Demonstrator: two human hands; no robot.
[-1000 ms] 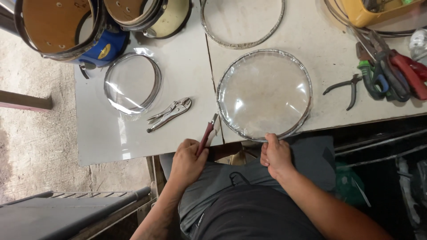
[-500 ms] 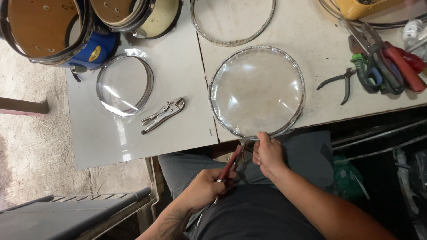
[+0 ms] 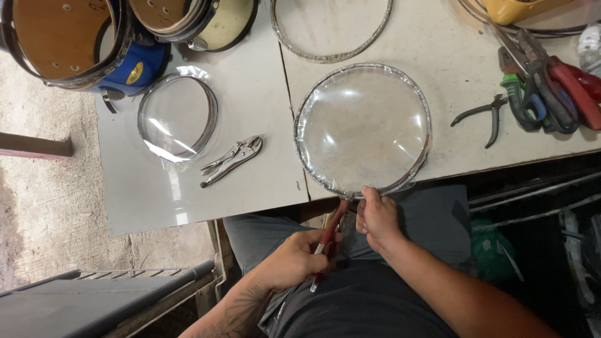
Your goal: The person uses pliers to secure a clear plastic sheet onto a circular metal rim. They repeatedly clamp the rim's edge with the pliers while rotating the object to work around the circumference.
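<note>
A large round metal hoop covered with clear film lies on the white table, its near rim hanging over the table's front edge. My right hand pinches that near rim with thumb and fingers. My left hand holds red-handled pliers, whose jaws reach up to the rim right beside my right hand's fingers. Both hands are over my lap, below the table edge.
A smaller film-covered hoop and silver locking pliers lie on the left. A bare metal ring and drum shells sit at the back. Black pliers and red and green cutters lie at the right.
My left hand has come down off the table edge and across to the right with the pliers. The pliers' jaws now meet the big hoop's rim beside my right hand.
</note>
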